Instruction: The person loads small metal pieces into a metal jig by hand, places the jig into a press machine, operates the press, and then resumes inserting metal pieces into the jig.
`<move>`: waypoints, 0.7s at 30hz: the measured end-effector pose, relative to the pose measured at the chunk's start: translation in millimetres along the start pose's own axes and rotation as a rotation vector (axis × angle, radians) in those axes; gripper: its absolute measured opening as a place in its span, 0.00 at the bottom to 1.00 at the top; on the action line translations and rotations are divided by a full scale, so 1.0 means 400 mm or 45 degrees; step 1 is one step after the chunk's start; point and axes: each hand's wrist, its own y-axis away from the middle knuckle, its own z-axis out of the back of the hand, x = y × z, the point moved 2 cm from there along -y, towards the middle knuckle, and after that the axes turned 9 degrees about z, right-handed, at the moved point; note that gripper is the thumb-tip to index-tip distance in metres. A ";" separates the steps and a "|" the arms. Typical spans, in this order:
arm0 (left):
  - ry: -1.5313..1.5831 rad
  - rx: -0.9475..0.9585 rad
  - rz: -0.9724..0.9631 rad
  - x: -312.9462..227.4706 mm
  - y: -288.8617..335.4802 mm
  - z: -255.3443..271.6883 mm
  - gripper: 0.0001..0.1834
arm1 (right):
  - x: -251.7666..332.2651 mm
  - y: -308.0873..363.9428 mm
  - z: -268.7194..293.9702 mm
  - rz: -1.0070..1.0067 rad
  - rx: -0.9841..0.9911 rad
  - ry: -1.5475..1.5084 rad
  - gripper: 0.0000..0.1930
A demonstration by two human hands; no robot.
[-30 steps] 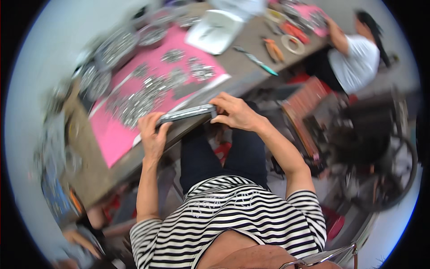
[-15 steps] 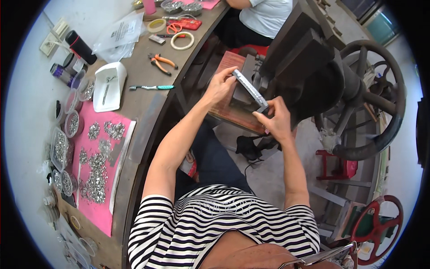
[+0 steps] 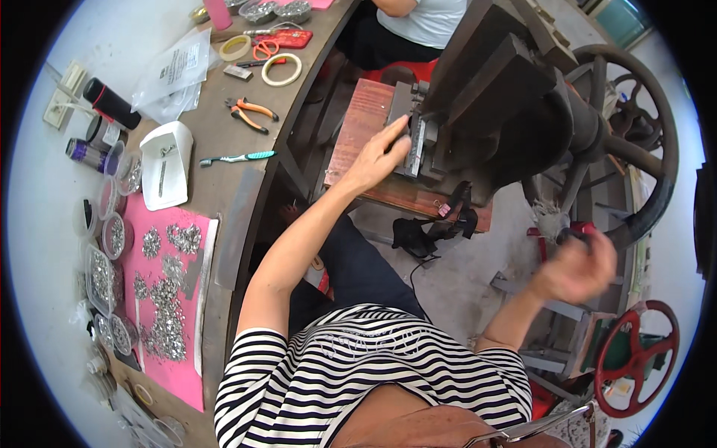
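A thin metal strip (image 3: 415, 144) stands on its edge at the front of a big dark press machine (image 3: 508, 97), and the person's left hand (image 3: 379, 155) is right on it. The fingers (image 3: 396, 134) are stretched out and press flat against the strip, with the thumb lower down by the palm, so the hand is mostly open and pushing, not wrapped around it. The strip sits just past the fingertips, between the hand and the machine's dark block. Under the hand is a reddish-brown wooden board (image 3: 358, 131) that the machine stands on. The right hand (image 3: 575, 267) is far off to the other side, up in the air near a small red part of the machine's frame (it is blurry, so I cannot tell if it is open or holding something). Behind it is a big dark wheel (image 3: 644, 127), and lower down a smaller red wheel (image 3: 638, 358). On the person's left is a long brown workbench (image 3: 224, 160). On it lie a pink sheet (image 3: 160, 299) covered with piles of little shiny metal bits (image 3: 168, 321), a white tray (image 3: 166, 175), a green-handled toothbrush (image 3: 237, 157), orange pliers (image 3: 252, 113) and rolls of tape (image 3: 281, 69). Another person in a white shirt (image 3: 426, 21) sits at the far end of the bench.
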 end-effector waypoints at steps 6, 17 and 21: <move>-0.377 0.025 -0.168 -0.002 0.064 -0.042 0.60 | -0.149 0.068 0.058 -0.717 0.016 0.246 0.07; -0.593 -0.001 -0.313 -0.005 -0.004 -0.044 0.57 | -0.272 -0.356 0.092 -0.894 0.575 0.126 0.18; -0.681 0.041 -0.235 -0.009 -0.046 -0.059 0.58 | -0.384 -0.515 0.047 -0.981 0.941 0.109 0.14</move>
